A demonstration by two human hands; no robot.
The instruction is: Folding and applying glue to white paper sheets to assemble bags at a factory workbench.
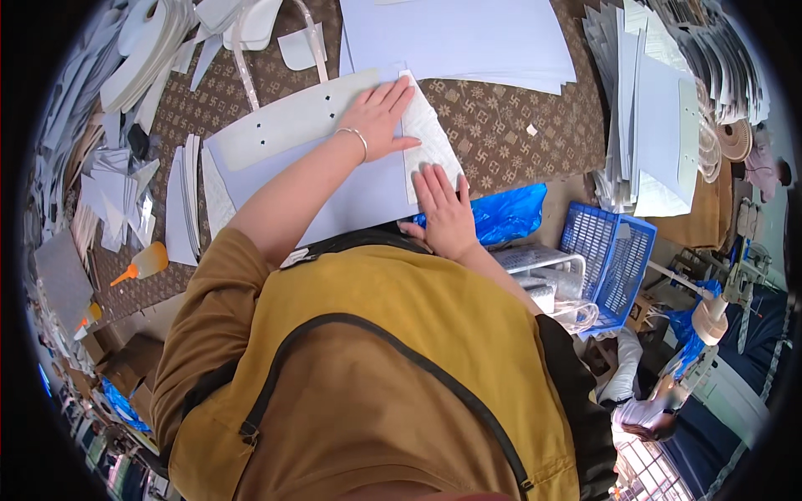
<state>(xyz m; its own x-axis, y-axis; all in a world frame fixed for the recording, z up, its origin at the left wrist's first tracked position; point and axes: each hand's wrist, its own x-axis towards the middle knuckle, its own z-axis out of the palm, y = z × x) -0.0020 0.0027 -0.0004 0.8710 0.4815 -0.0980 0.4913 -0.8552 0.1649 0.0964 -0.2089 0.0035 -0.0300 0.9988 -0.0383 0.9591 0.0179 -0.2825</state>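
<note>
A pale lilac bag panel point(334, 196) lies at the table's near edge, against my front. Along its far side runs a cream band point(288, 115) with several dark holes. A white textured strip point(428, 129) covers the panel's right edge. My left hand point(376, 121), with a bangle at its wrist, rests flat where the band and the strip meet, fingers stretched out. My right hand point(447, 213) has its fingers flat on the strip's near end; its thumb is by the panel's near edge. Neither hand grips anything. Beyond the band stand two pale strap ends point(245, 79).
Lilac sheets point(468, 42) are stacked at the far side. Cut pieces point(150, 58) crowd the left, near a glue bottle point(150, 261) with an orange nozzle. More panels point(660, 125) stand at right. Below the table edge are a blue plastic bag point(510, 213) and a blue crate point(614, 259).
</note>
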